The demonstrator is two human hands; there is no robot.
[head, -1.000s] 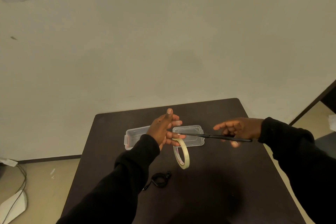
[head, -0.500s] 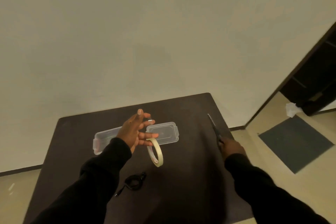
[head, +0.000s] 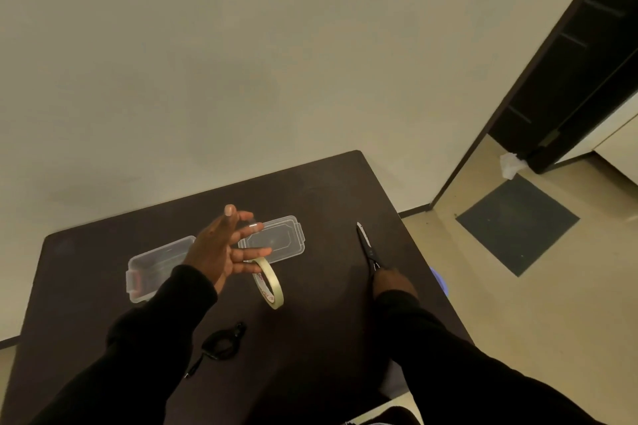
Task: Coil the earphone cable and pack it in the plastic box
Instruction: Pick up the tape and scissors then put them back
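Dark desk against a bare wall: the right hand has swung the scissors away to the desk's right edge, grip clenched on the handles. Left hand spreads wide, tape roll hanging off one finger. Coiled earphone cable lies near, unpacked; plastic box waits, lid beside it.

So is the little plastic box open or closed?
Open. The plastic box sits on the table with no cover on it; its lid lies flat apart, to its right.
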